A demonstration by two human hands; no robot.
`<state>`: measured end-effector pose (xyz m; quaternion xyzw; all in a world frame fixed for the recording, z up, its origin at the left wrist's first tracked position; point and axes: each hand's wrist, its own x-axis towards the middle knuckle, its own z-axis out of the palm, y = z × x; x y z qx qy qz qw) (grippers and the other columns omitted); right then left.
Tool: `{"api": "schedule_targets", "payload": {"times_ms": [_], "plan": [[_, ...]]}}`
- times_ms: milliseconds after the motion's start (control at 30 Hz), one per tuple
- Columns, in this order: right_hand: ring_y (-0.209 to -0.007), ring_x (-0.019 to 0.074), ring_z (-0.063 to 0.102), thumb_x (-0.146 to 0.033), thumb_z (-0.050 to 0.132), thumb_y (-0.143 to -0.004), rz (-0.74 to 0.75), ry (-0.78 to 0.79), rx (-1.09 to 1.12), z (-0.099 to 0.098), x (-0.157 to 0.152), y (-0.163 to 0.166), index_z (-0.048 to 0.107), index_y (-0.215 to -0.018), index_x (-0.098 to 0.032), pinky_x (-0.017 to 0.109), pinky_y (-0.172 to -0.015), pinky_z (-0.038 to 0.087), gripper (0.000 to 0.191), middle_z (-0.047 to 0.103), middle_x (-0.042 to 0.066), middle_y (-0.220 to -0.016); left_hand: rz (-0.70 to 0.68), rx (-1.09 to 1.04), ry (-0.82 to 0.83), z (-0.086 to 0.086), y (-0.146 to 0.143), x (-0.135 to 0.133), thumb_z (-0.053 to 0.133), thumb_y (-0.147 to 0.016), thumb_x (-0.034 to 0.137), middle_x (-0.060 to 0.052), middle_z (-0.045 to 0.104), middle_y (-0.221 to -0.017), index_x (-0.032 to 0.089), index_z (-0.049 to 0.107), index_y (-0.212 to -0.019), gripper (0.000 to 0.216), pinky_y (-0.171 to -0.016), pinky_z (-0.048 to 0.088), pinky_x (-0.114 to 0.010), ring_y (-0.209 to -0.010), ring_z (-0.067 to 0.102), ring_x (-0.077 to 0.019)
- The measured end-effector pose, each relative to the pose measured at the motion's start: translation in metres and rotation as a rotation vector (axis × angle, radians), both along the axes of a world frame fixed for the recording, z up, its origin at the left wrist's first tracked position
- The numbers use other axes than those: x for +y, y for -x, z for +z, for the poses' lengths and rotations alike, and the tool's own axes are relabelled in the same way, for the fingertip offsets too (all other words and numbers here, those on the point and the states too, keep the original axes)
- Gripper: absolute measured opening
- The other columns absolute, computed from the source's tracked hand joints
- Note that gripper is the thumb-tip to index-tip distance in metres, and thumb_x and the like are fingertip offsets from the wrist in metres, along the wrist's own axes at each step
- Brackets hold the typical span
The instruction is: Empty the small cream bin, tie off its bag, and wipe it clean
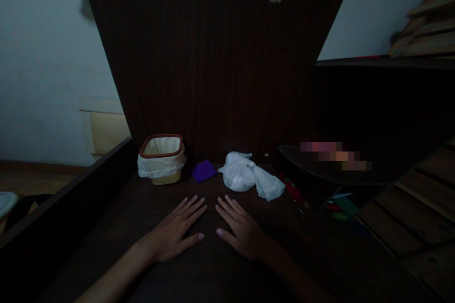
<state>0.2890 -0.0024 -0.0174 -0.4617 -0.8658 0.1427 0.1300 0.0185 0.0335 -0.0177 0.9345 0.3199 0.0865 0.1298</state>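
Flat on the dark wooden tabletop (209,274) lies my left hand (177,229), open, with nothing in it. My right hand (241,228) rests palm down beside it, also open and holding nothing. The fingertips of both point forward and inward, a small gap apart. Beyond my left hand stands a small bin (166,179) with a brown rim and a white liner folded over its side. A folded purple cloth (204,171) lies to the bin's right. Past my right hand is a tied white plastic bag (239,172), its gathered end spread toward the right.
A tall dark wooden panel (220,66) rises behind the things. A low side board (67,194) edges the left. At right, a dark shelf (355,181) stands over red and green items partly in shadow, and wooden slats (423,199) lie beyond.
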Motion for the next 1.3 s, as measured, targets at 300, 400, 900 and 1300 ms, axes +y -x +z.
{"api": "schedule_targets", "payload": {"times_ms": [300,400,900,1300], "plan": [[-0.154,0.0326,0.021,-0.043,0.048,-0.102,0.009,-0.047,-0.041,-0.005,0.001,-0.003,0.040,-0.154,-0.014,0.062,-0.123,0.021,0.060,0.029,0.011,-0.163,0.024,0.038,0.021,0.002,-0.001,-0.003,0.040,-0.103,0.057,-0.005,0.018,-0.168,0.031,0.017,-0.161,0.067,-0.125,0.022,-0.059,-0.155,0.018,-0.0319],[-0.154,0.0322,0.022,-0.042,0.049,-0.102,0.010,-0.080,-0.035,-0.009,0.001,-0.005,0.040,-0.154,-0.016,0.063,-0.122,0.022,0.059,0.030,0.010,-0.163,0.020,0.020,0.006,0.003,-0.001,-0.003,0.041,-0.103,0.056,-0.004,0.019,-0.168,0.033,0.018,-0.161,0.066,-0.125,0.022,-0.058,-0.155,0.019,-0.0315],[-0.154,0.0331,0.020,-0.041,0.049,-0.102,0.018,-0.133,-0.037,-0.012,0.001,-0.007,0.039,-0.155,-0.019,0.063,-0.121,0.026,0.059,0.030,0.008,-0.164,0.034,0.035,-0.007,0.000,-0.001,-0.004,0.042,-0.103,0.058,-0.004,0.018,-0.168,0.033,0.017,-0.161,0.068,-0.123,0.023,-0.063,-0.155,0.016,-0.0352],[-0.154,0.0329,0.021,-0.041,0.050,-0.101,0.022,-0.151,-0.024,-0.017,0.002,-0.008,0.039,-0.155,-0.020,0.063,-0.121,0.026,0.059,0.031,0.008,-0.163,0.033,0.027,0.004,0.002,-0.001,-0.005,0.042,-0.102,0.058,-0.004,0.018,-0.168,0.034,0.017,-0.161,0.068,-0.124,0.023,-0.061,-0.155,0.017,-0.0341]]}}
